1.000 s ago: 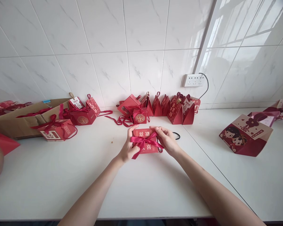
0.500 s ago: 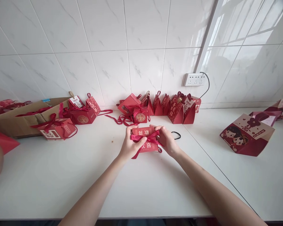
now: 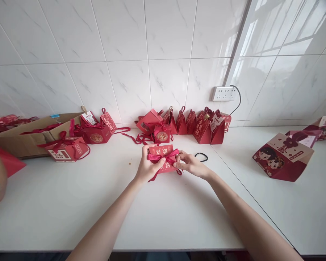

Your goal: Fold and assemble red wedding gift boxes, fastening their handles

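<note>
Near the middle of the white table (image 3: 152,217), a red box (image 3: 167,148) sits in the left hand's (image 3: 146,166) grip, thumb on its ribbon bow (image 3: 154,157); the right hand's (image 3: 190,164) grip pinches the bow's right side. Behind stand peaked boxes (image 3: 202,129).

I see the left arm (image 3: 105,221) and right arm (image 3: 241,214), bare, stretched forward, angled inward. The left hand (image 3: 147,166) is curled, thumb pointing rightward; the right hand (image 3: 189,164) faces it, thumb and forefinger close together, pinching.
</note>
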A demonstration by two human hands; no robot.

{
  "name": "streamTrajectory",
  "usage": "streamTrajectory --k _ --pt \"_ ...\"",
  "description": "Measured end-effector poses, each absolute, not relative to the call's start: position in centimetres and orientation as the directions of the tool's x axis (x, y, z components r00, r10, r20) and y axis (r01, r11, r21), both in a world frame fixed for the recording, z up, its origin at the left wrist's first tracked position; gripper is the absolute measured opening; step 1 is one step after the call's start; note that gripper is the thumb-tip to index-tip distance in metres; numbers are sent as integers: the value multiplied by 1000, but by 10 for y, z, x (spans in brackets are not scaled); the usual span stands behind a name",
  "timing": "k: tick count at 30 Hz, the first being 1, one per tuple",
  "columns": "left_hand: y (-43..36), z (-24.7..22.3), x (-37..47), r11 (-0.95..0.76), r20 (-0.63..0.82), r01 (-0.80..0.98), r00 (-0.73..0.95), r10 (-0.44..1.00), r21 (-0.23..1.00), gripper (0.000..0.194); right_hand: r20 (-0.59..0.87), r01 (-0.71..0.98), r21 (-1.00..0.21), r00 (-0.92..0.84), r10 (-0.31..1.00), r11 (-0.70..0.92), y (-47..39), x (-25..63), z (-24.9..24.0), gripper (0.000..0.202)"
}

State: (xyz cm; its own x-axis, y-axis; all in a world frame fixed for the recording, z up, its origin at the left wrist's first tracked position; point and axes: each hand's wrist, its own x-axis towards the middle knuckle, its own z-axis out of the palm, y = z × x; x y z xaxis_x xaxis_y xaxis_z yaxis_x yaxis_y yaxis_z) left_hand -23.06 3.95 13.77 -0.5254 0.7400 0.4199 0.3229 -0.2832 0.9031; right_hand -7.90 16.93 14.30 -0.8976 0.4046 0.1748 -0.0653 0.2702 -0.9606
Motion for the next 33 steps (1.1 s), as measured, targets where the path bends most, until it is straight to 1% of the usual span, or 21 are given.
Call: streamTrajectory --k 3,8,11,17,19,21,23,24,26,27,29,33 --pt "39 137 -230 -276 419 328 -535 734 903 51 161 -55 -964 -899 407 260 169 -80 142 35" --pt "39 139 -228 -249 397 328 -541 741 911 52 134 -19 -957 -912 387 288 170 -77 145 31" --pt "39 140 -227 -238 399 343 -544 738 909 50 139 -26 -955 -920 367 296 170 -77 146 29" --pt "41 139 -229 -238 429 385 -553 714 892 50 144 -46 -964 -919 366 262 171 -76 145 35" --pt "41 138 -231 -239 426 379 -552 717 894 50 143 -67 -975 -917 371 211 170 -76 145 38" --pt "40 138 -232 -239 421 374 -545 725 896 52 130 -89 -989 -907 400 120 168 -77 145 41" --pt "40 136 -234 -255 437 385 -522 733 887 53 120 -104 -993 -868 481 60 166 -80 144 46" --pt "40 134 -235 -272 459 401 -506 730 875 53 125 -112 -992 -838 532 56 164 -82 142 49" --pt "40 130 -236 -309 511 441 -473 718 843 53 155 -128 -988 -783 602 88 162 -86 139 53" --pt "41 128 -237 -320 532 460 -468 705 828 52 171 -132 -985 -770 614 109 161 -88 137 55" --pt "44 122 -237 -328 575 500 -493 653 801 49 206 -130 -977 -757 620 167 160 -91 133 55" --pt "48 115 -236 -332 665 589 -546 509 737 33 274 -124 -954 -730 626 273 160 -93 130 51"
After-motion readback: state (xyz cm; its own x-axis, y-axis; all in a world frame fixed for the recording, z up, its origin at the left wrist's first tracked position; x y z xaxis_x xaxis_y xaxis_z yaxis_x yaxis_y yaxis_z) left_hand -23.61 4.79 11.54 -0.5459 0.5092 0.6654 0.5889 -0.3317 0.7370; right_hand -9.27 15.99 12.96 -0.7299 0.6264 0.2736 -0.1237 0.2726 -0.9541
